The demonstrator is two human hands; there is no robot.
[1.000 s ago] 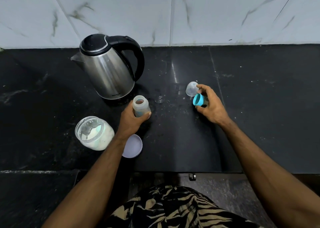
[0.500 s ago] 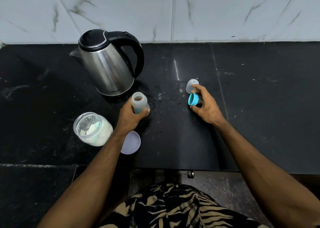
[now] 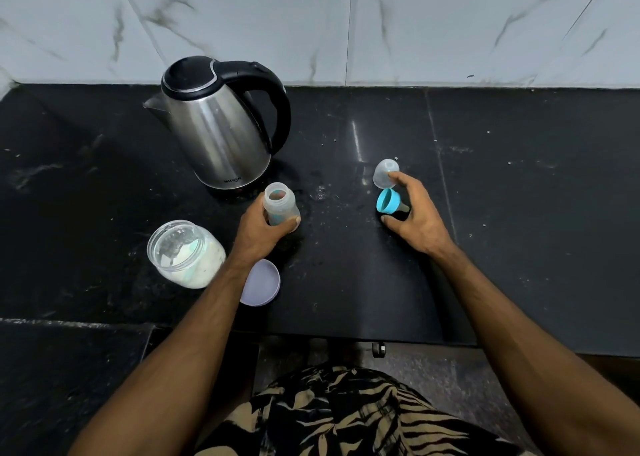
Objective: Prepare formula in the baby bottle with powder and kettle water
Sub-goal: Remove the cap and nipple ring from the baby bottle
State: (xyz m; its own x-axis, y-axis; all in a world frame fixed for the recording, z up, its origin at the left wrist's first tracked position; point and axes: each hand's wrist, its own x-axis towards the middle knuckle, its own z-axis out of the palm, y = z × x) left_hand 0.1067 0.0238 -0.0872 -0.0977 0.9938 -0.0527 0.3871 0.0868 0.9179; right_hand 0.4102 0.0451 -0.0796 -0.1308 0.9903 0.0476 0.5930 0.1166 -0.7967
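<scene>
left hand point(image 3: 263, 234) gripping open baby bottle point(image 3: 280, 206) upright on counter point(image 3: 519, 213); right hand point(image 3: 417, 218) holding blue teat ring point(image 3: 388, 201), clear cap point(image 3: 385, 173) just beside

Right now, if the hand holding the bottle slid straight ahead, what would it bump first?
Probably the kettle. The left hand holds the baby bottle just in front of the kettle's base, though the gap is hard to judge.
</scene>
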